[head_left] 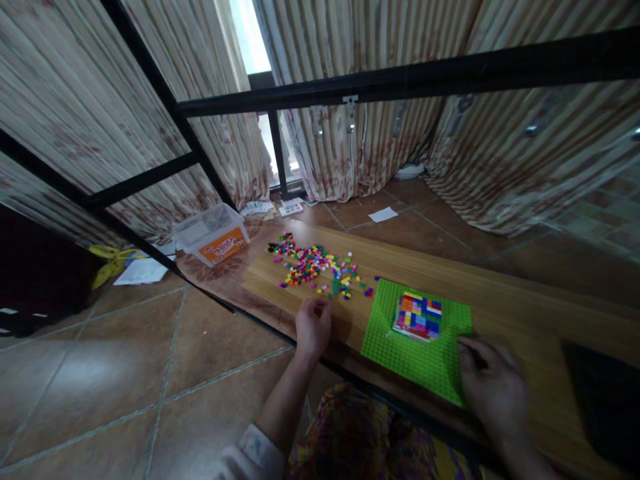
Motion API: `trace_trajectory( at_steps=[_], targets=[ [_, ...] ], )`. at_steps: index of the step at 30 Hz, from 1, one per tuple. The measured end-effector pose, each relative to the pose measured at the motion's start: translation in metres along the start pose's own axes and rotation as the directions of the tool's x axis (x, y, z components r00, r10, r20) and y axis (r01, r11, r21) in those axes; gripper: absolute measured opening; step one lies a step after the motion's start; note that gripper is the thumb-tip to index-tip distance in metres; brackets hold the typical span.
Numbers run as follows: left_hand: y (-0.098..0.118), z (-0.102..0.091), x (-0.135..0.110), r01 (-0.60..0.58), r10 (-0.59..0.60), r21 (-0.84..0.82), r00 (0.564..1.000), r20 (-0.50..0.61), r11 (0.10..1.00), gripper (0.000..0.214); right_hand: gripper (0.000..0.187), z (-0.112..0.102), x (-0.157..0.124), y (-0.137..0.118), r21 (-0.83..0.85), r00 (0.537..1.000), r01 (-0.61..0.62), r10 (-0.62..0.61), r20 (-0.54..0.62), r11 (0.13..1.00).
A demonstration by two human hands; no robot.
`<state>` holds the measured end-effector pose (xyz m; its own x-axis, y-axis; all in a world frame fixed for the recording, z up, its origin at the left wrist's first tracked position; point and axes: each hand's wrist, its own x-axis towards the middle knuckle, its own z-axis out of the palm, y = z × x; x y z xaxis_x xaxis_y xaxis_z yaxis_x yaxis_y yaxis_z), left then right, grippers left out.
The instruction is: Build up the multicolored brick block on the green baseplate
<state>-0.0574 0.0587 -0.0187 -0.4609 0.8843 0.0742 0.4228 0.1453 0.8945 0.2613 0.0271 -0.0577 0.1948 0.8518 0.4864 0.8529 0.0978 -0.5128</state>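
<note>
A green studded baseplate lies on a wooden board, with a block of many-coloured small bricks built on its middle. My right hand rests on the baseplate's right near corner, fingers curled against its edge. My left hand sits on the board just in front of a scattered pile of loose coloured bricks, its fingers curled in; whether a brick is inside them is hidden.
A clear plastic box with an orange label stands on the tiled floor left of the board. Papers lie nearby. Black metal bars cross in front of curtains. A dark object sits at the board's right end.
</note>
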Motion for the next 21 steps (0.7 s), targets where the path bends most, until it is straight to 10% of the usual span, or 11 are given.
trace_trajectory(
  at_steps=[21],
  targets=[
    [0.020, 0.004, 0.038, -0.081, 0.053, 0.375, 0.995, 0.084, 0.924, 0.024, 0.034, -0.002, 0.001, 0.001, 0.009, 1.000, 0.020, -0.020, 0.019, 1.000]
  ],
)
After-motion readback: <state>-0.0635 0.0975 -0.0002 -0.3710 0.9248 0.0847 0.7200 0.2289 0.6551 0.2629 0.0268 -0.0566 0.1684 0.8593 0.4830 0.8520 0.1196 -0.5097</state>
